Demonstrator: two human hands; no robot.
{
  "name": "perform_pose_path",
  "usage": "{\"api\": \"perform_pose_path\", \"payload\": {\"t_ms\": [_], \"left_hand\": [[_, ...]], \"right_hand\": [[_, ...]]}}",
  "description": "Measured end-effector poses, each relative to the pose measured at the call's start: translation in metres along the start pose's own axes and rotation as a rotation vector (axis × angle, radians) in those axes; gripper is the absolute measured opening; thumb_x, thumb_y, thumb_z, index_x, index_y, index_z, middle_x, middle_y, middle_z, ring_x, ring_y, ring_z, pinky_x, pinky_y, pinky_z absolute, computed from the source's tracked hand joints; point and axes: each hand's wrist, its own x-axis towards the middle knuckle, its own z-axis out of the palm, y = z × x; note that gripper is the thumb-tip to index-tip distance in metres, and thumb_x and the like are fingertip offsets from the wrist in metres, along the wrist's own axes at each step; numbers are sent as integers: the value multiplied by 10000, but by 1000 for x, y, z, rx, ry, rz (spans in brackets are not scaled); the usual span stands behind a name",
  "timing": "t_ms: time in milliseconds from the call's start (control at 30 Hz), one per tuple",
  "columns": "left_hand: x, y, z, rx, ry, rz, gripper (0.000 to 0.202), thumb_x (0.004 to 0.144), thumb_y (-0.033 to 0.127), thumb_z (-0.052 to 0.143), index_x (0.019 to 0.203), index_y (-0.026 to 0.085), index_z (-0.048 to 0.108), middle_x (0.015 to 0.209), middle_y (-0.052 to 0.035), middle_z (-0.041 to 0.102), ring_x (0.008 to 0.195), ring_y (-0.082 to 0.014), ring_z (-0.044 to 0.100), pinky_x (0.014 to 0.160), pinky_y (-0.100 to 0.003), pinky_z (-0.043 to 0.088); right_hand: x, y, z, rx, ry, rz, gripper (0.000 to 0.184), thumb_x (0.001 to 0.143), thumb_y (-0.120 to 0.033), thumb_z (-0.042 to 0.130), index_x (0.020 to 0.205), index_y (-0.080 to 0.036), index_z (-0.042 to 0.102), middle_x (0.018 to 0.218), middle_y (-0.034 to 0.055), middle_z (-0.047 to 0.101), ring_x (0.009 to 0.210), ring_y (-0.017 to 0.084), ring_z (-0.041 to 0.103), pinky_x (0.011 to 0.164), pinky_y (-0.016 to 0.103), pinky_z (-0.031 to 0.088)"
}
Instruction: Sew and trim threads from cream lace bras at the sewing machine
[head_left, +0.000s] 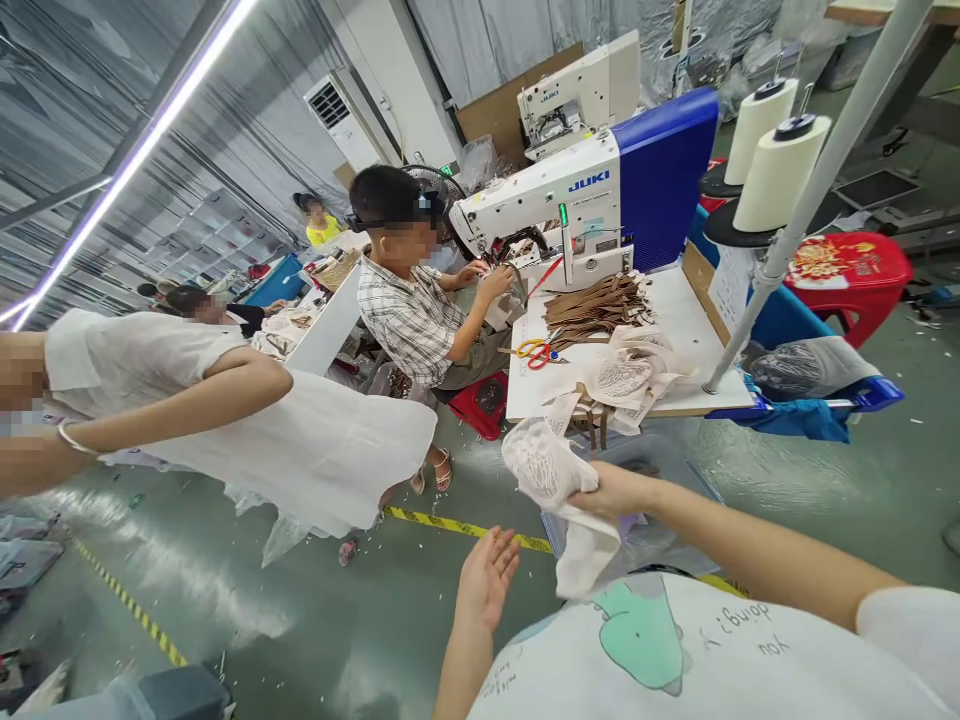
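Observation:
My right hand (606,490) is closed on one end of a cream lace bra (546,465); its patterned cup points left and a plain part hangs below my fingers. My left hand (489,578) is held palm up with the fingers stretched, apart from the bra and holding nothing. Just beyond, similar lace pieces (626,372) lie heaped at the near edge of the white sewing table (682,345). Below the held bra stands a clear plastic bin (675,470), partly hidden by my right arm.
A co-worker (409,310) sits at a JUKI sewing machine (544,195). Brown straps (596,310) and scissors (535,352) lie on that table. Another person in white (300,440) leans in at left. A metal pole (795,230) and thread cones (780,180) stand at right.

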Motion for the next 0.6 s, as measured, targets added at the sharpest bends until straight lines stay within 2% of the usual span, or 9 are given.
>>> {"api": "perform_pose_path", "payload": {"t_ms": [67,167,300,367,433,533,600], "left_hand": [[0,-13,-26,9,97,-24,84,835,149,546,890,131,608,962,-150,682,886,-223,675,706,-267,545],[0,-34,-62,-24,227,-88,71,831,138,531,822,169,594,894,-137,685,1069,-256,587,823,-290,526],[-5,-56,-89,-90,311,-131,113,814,117,523,774,213,565,841,-118,677,1171,-243,490,890,-289,488],[-8,-62,-93,-121,328,-125,119,809,111,523,771,212,570,819,-114,674,1141,-244,527,846,-289,510],[-11,-62,-91,-146,338,-92,108,806,106,526,781,195,582,801,-104,673,1041,-235,610,768,-272,533],[-17,-45,-78,-144,331,-6,83,815,103,526,809,145,598,776,-85,669,773,-170,684,645,-225,528],[-28,-21,-57,-97,275,61,89,828,113,520,821,119,608,765,-83,665,670,-137,662,611,-216,512]], "right_hand": [[20,-11,-15,-41,33,-27,139,463,-200,706,596,-161,690,608,19,653,620,203,595,707,327,526],[48,-20,-40,-42,178,-48,282,505,-270,724,763,-160,696,793,35,693,770,217,619,775,330,519],[78,-6,-80,-87,436,32,326,761,-389,602,970,-140,626,1028,94,658,905,200,617,780,328,523],[83,13,-95,-182,516,125,302,832,-367,566,1007,-121,592,1043,107,637,916,190,611,799,353,512],[75,39,-101,-308,541,234,269,835,-321,602,1006,-115,580,1010,96,627,921,195,599,830,387,492],[40,86,-84,-489,457,383,194,846,-260,607,977,-117,585,953,60,613,885,177,591,829,391,486],[6,118,-63,-582,328,449,150,864,-247,591,933,-114,591,862,28,609,790,144,592,764,344,506]]}}
